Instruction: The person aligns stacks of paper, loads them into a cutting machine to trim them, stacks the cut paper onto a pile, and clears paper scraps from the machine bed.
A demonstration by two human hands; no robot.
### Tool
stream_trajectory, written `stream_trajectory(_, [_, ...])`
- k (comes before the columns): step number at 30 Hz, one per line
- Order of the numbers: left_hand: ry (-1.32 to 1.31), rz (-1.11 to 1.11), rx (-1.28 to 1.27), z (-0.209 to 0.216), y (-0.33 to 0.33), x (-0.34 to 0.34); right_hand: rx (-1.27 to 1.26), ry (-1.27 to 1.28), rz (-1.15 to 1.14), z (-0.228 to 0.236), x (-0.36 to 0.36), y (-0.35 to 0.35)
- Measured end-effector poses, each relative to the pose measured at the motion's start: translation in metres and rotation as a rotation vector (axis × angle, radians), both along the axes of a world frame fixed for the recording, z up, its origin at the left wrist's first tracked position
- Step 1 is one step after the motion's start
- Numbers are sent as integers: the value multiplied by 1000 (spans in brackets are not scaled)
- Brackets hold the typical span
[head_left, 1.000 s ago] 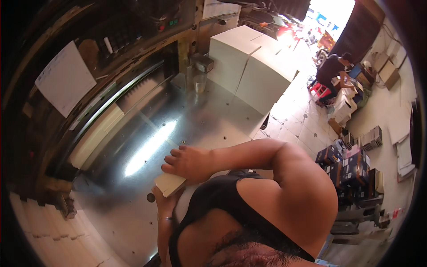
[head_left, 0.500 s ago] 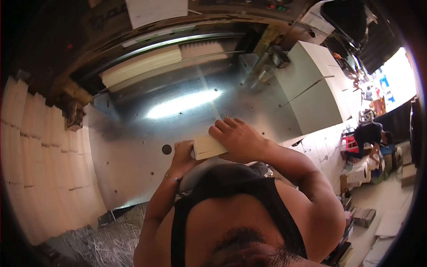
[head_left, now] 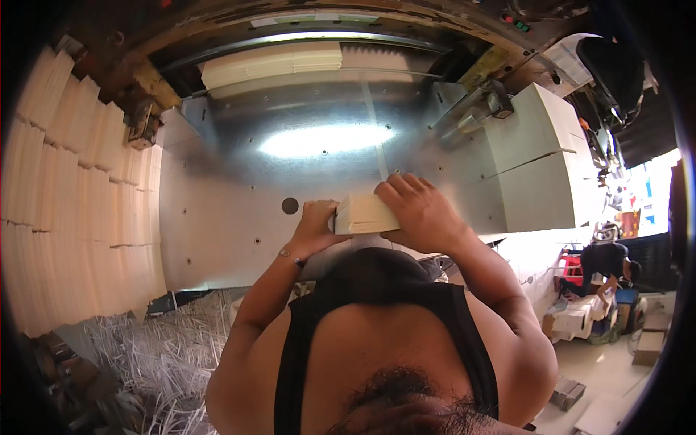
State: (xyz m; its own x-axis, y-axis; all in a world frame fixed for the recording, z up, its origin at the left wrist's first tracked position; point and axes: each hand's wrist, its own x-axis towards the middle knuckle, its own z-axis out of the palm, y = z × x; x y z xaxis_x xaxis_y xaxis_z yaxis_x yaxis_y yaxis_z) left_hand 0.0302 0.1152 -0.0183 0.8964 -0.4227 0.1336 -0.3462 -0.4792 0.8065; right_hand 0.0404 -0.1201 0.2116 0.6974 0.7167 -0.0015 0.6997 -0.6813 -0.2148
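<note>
I report both hands occupied: my left hand (head_left: pixel 317 223) grips the left end of a cream paper block (head_left: pixel 368 214), and my right hand (head_left: pixel 424 212) spans its right end, fingers over the far top edge and thumb low on the near side. The block lies directly between my palms, close in front of my chest; whether its underside bears on the steel table (head_left: pixel 225 217) or hangs just above it, I cannot tell. The step in hand I judge to be steadying and squaring the block, since both ends are pressed and fine gaps show between the sheets on its near face. The next move, in my judgement, calls for even pressure from both sides, lest the sheets slip or fan. Room for moving is best ahead of my hands, where bare steel runs up to the cream paper stack (head_left: pixel 272 64) under the machine's crossbar (head_left: pixel 312 36). Left of my left hand, past a dark round disc (head_left: pixel 290 206), the table ends at tall paper piles (head_left: pixel 80 196). Right of my right hand, a narrower strip ends at white paper stacks (head_left: pixel 540 192). Behind my hands, my torso and the near table edge leave little allowance.
</note>
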Motion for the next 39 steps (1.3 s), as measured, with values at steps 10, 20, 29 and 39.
stream_trajectory(10, [-134,195,-287,99,39,3,568,391,-494,-74,-23,-76])
stream_trajectory(20, [-64,32,-205,74,5,12,948,540,-759,-183,-61,-101])
stream_trajectory(29, [-135,-30,168,6,-8,14,543,170,-611,-215,-49,-100])
stream_trajectory(39, [-41,-116,-10,-8,-22,29,545,254,-606,-199,-57,-110])
